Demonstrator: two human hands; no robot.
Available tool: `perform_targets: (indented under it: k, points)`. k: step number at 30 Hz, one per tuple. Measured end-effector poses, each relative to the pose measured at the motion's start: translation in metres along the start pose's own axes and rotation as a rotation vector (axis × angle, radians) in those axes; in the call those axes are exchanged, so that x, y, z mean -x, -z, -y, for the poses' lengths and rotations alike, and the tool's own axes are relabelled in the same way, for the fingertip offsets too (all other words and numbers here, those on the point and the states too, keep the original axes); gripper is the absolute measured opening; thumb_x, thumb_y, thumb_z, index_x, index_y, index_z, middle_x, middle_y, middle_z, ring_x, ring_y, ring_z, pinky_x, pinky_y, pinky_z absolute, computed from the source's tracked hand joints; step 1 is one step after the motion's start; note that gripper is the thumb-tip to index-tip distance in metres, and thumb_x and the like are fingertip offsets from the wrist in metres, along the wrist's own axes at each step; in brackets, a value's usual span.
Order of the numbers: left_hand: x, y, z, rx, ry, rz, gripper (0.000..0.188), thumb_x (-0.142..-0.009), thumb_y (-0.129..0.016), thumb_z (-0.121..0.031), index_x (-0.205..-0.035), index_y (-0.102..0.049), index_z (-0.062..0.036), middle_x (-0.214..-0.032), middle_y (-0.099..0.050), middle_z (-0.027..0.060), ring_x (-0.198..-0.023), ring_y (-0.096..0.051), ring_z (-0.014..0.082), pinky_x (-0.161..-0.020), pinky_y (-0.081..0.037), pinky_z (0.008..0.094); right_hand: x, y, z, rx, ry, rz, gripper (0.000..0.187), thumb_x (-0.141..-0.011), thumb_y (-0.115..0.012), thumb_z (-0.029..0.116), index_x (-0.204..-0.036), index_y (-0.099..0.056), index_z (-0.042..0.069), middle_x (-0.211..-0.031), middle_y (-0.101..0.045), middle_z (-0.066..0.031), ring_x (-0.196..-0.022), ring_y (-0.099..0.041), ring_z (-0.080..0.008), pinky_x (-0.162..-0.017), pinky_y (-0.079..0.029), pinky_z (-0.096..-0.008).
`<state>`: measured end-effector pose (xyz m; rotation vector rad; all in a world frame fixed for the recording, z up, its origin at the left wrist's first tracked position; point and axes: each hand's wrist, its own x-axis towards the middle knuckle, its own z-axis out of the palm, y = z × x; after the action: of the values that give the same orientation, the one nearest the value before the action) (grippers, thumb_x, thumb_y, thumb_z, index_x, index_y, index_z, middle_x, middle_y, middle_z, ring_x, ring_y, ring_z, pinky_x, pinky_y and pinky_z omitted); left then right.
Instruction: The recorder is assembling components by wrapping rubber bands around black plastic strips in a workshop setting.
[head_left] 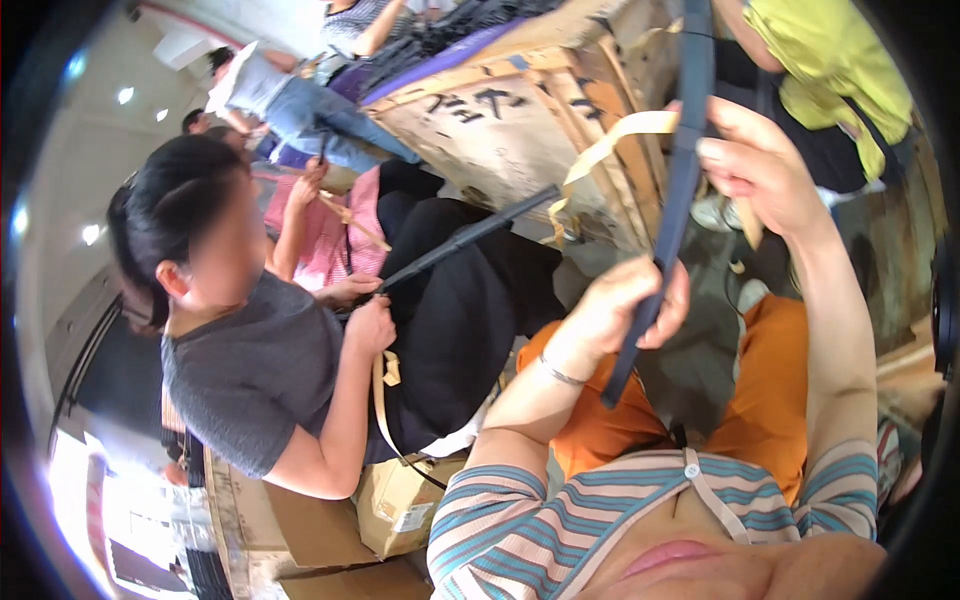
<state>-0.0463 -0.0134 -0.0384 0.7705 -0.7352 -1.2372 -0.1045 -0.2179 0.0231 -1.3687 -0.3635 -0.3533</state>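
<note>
A long, flat black strip (676, 190) stands tilted before me, running from the top edge down toward my lap. My left hand (640, 300) is closed round its lower part, thumb and fingers on either side. Higher up, my right hand (755, 165) grips the same strip from its right side, fingers bent. A pale yellow ribbon (625, 127) curls out to the left from behind the strip at that height. Another yellow piece (748, 222) hangs below my right hand. Whether the ribbon is fixed to the strip, I cannot tell.
A co-worker in a dark grey shirt (265, 375) sits at my left, holding a similar black strip (470, 235). Ahead stands a wooden crate (490, 130) with dark material piled on top. A cardboard box (405, 500) is at lower left. A person in yellow-green (840, 70) is at upper right.
</note>
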Motion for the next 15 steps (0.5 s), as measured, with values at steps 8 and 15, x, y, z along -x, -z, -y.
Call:
perform_targets:
  k: [8, 15]
  points:
    - [0.003, -0.006, 0.008, -0.356, -0.304, -0.412, 0.031, -0.09, -0.05, -0.03, -0.086, -0.045, 0.0004, -0.051, -0.04, 0.0017, -0.038, -0.036, 0.0099, -0.036, -0.028, 0.0224, 0.005, -0.001, -0.015, 0.228, -0.237, 0.061, 0.037, -0.087, -0.047, 0.009, -0.124, -0.044, 0.004, -0.081, -0.057, -0.0022, -0.061, -0.045, -0.0038, -0.055, -0.036, -0.016]
    - [-0.001, 0.002, -0.011, -0.344, -0.431, -0.665, 0.029, -0.092, -0.046, -0.026, -0.094, -0.051, 0.0033, -0.053, -0.035, 0.0007, -0.038, -0.032, 0.0088, -0.035, -0.025, 0.022, -0.002, -0.012, -0.032, 0.248, -0.194, 0.303, 0.048, -0.086, -0.047, 0.001, -0.132, -0.033, 0.003, -0.09, -0.062, -0.008, -0.065, -0.053, -0.0108, -0.065, -0.045, -0.0231]
